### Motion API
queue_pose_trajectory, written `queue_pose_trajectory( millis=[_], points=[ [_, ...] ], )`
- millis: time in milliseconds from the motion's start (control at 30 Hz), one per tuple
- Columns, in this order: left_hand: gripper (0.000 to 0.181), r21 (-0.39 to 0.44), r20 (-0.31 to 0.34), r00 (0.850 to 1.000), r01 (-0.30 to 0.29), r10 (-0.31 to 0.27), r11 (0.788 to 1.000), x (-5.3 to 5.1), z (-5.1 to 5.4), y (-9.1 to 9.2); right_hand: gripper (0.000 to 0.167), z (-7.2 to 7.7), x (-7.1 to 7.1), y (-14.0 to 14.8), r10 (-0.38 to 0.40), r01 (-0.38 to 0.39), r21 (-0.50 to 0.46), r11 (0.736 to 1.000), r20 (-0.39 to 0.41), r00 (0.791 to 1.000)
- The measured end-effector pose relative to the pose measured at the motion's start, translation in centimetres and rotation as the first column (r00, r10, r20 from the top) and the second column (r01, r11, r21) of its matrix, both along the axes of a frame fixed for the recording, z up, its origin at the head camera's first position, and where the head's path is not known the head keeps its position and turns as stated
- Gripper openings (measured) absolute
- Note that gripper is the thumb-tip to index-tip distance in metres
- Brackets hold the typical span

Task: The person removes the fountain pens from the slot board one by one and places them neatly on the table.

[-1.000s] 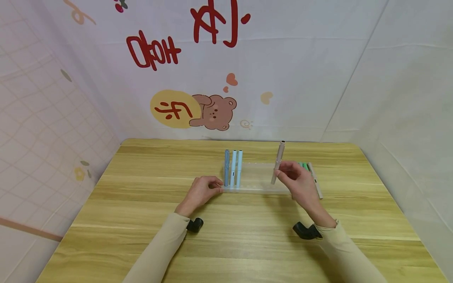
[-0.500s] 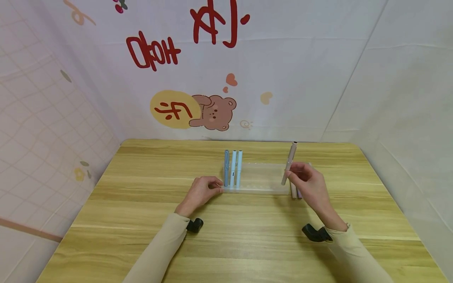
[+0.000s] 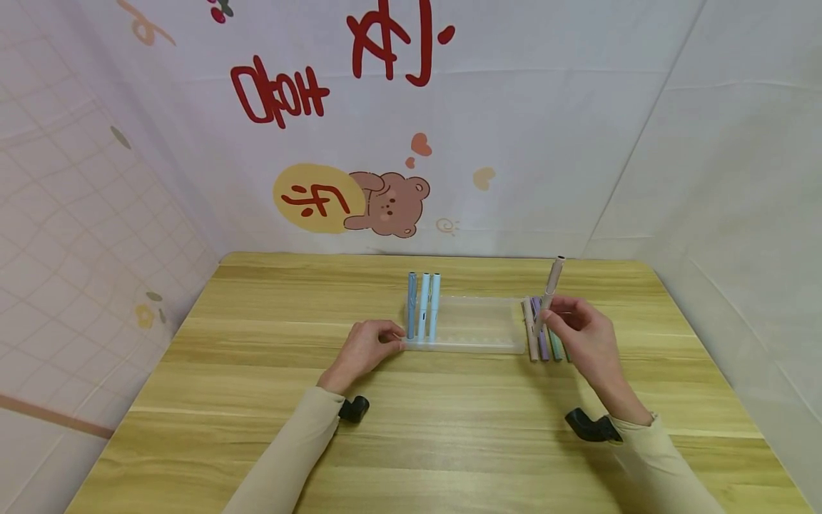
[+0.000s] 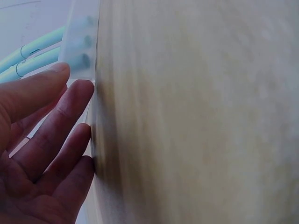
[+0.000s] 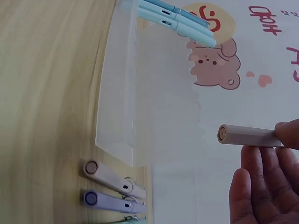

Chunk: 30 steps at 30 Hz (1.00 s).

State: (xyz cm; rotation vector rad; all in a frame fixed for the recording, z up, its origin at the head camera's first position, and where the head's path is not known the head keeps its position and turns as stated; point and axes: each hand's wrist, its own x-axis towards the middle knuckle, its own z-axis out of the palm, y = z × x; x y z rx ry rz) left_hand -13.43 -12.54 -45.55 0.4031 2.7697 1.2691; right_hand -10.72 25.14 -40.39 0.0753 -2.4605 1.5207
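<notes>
My right hand (image 3: 587, 343) pinches a pinkish-grey capped pen (image 3: 554, 277) between thumb and fingers. The pen stands nearly upright above other pens on the table, its bare end toward the camera in the right wrist view. At the left end of a clear plastic pen rack (image 3: 481, 347), my left hand (image 3: 366, 350) touches the rack with thumb and fingertips, fingers fairly straight. One darker blue pen (image 3: 412, 307) and two light blue pens, a left one (image 3: 424, 308) and a right one (image 3: 435, 305), stand in the rack's left part.
Just right of the rack, several pens lie side by side: a beige-pink pen (image 3: 531, 335), a purple pen (image 3: 544, 348) and green ones, partly hidden by my right hand. The wooden table (image 3: 424, 442) meets a printed cloth backdrop (image 3: 546, 143) at the back.
My right hand has moved right with the pinkish-grey pen, from above the rack to above the lying pens, which now show more. My left hand and the rack stay put.
</notes>
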Motion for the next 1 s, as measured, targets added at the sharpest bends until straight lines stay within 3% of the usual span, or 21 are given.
queue_pose_trajectory(
  millis=[667, 1000],
  points=[
    [0.011, 0.008, 0.009, 1.000, 0.000, 0.000, 1.000, 0.1, 0.0, -0.1, 0.034, 0.1, 0.5, 2.8, -0.084, 0.085, -0.037, 0.996, 0.027, 0.996],
    [0.011, 0.013, 0.013, 1.000, -0.009, 0.009, 1.000, 0.0, 0.0, -0.1, 0.033, -0.2, 0.4, 4.3, -0.106, 0.107, -0.010, 0.994, 0.019, 0.994]
  ],
)
